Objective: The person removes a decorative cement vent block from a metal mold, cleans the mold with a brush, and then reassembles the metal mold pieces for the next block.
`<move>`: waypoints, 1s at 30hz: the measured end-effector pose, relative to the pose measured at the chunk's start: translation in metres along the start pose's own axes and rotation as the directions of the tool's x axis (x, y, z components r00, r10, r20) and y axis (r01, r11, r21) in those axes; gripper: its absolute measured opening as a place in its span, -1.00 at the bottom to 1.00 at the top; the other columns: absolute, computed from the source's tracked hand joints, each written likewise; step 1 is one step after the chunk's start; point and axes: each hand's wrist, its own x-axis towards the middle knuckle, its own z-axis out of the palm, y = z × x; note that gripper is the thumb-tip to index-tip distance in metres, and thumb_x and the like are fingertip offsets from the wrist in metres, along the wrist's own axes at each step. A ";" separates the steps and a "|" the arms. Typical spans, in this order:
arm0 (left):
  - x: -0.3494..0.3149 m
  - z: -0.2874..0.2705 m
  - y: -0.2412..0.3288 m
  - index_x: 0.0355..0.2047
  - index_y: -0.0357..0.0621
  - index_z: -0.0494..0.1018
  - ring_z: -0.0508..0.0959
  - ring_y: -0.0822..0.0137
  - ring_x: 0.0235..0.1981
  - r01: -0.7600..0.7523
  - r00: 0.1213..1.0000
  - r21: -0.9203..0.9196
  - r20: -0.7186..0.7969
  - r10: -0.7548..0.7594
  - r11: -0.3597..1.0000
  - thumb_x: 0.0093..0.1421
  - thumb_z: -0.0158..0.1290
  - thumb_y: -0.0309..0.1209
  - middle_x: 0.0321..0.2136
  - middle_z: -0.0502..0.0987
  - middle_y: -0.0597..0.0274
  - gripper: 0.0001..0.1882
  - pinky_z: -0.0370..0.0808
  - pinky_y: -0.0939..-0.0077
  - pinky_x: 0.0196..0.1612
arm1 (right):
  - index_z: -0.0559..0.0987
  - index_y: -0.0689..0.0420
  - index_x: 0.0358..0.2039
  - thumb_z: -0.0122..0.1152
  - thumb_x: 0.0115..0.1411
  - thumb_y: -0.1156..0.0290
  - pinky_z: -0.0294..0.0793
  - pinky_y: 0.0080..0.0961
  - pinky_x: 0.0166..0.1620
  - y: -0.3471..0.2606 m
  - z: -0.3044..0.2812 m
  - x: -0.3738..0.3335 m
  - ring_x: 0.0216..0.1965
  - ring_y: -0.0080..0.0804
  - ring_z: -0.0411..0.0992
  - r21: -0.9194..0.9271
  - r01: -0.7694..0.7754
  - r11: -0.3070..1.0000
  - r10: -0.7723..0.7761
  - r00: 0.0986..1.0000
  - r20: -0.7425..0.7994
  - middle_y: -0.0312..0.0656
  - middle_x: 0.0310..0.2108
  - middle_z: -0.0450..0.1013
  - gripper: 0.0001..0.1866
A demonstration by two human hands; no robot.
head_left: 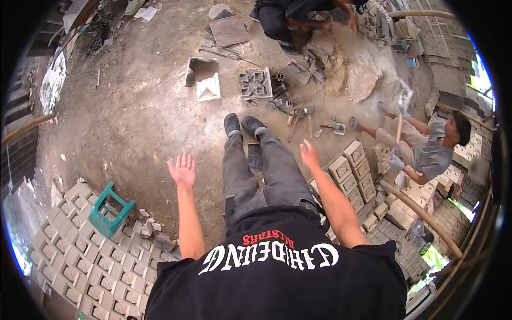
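My left hand (183, 169) is held out over the dirt floor with the palm showing and the fingers spread; it is open and holds nothing. On the other side of my legs, my right hand (309, 155) is also raised, thumb and fingers apart, with nothing in it. Beyond my feet lies a grey patterned mould (256, 84) in a square frame. Left of it sits a box-like form (208, 87) with a pale, whitish piece at its front. Hand tools, among them a hammer (304, 111), lie right of my shoes, nearer my right hand.
A green plastic stool (110, 209) stands by rows of pale patterned blocks (80, 256) at lower left. More blocks (354, 170) are stacked at my right. There a gloved person (434, 149) holds a long-handled tool. Another person (290, 21) crouches beside a sand heap (362, 77).
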 end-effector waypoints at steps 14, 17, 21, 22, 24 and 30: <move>0.044 -0.090 -0.084 0.25 -0.14 0.25 0.50 0.16 0.05 0.125 0.967 0.865 -0.215 0.135 0.486 0.32 -0.05 0.03 0.11 0.45 0.14 -0.35 0.43 0.29 0.02 | 0.55 0.20 0.00 0.09 0.29 0.07 0.41 -0.38 0.09 0.086 -0.007 0.051 0.03 -0.23 0.49 0.161 0.037 0.986 -0.041 0.999 0.021 -0.02 -0.05 0.54 -0.53; 0.049 -0.121 -0.110 0.14 -0.15 0.38 0.58 0.29 -0.13 0.127 0.946 0.905 -0.233 0.223 0.406 0.32 0.00 -0.09 -0.07 0.57 0.25 -0.49 0.51 0.46 -0.15 | 0.59 0.21 -0.08 0.12 0.27 0.08 0.42 -0.38 0.06 0.131 -0.001 0.081 -0.02 -0.27 0.51 0.121 -0.051 0.991 0.040 0.995 0.090 -0.04 -0.13 0.57 -0.56; 0.107 -0.211 -0.156 -0.01 -0.25 0.49 0.59 0.08 -0.11 0.123 0.950 0.987 -0.088 0.300 -0.101 0.21 0.07 -0.21 -0.13 0.59 -0.03 -0.57 0.50 0.26 -0.03 | 0.61 0.22 -0.13 0.12 0.25 0.13 0.45 -0.38 -0.04 0.229 0.031 0.148 -0.14 -0.33 0.52 0.088 -0.217 0.972 0.208 0.973 0.095 -0.10 -0.22 0.59 -0.59; 0.118 -0.222 -0.170 -0.05 -0.27 0.51 0.57 0.22 -0.27 0.110 0.955 0.984 -0.066 0.289 -0.138 0.20 0.05 -0.28 -0.28 0.60 0.07 -0.62 0.50 0.35 -0.17 | 0.61 0.22 -0.13 0.11 0.25 0.13 0.45 -0.38 -0.08 0.255 0.048 0.165 -0.18 -0.34 0.52 0.070 -0.271 0.960 0.266 0.961 0.073 -0.12 -0.25 0.59 -0.60; 0.147 -0.237 -0.190 -0.08 -0.30 0.53 0.55 0.37 -0.43 0.117 0.952 0.977 -0.059 0.299 -0.180 0.20 0.02 -0.36 -0.43 0.60 0.17 -0.66 0.50 0.45 -0.32 | 0.61 0.23 -0.13 0.10 0.25 0.11 0.46 -0.37 -0.11 0.282 0.080 0.198 -0.22 -0.33 0.51 0.016 -0.362 0.932 0.354 0.919 0.172 -0.12 -0.25 0.58 -0.58; 0.243 -0.242 -0.296 0.00 -0.32 0.45 0.56 0.00 -0.01 0.127 0.956 0.872 -0.234 -0.175 -0.474 0.22 0.02 -0.23 -0.12 0.58 -0.12 -0.56 0.47 0.19 0.03 | 0.58 0.19 -0.14 0.15 0.17 0.13 0.46 -0.25 -0.14 0.483 0.207 0.301 -0.25 -0.14 0.53 0.168 -0.248 0.954 0.178 0.920 0.349 0.04 -0.39 0.55 -0.60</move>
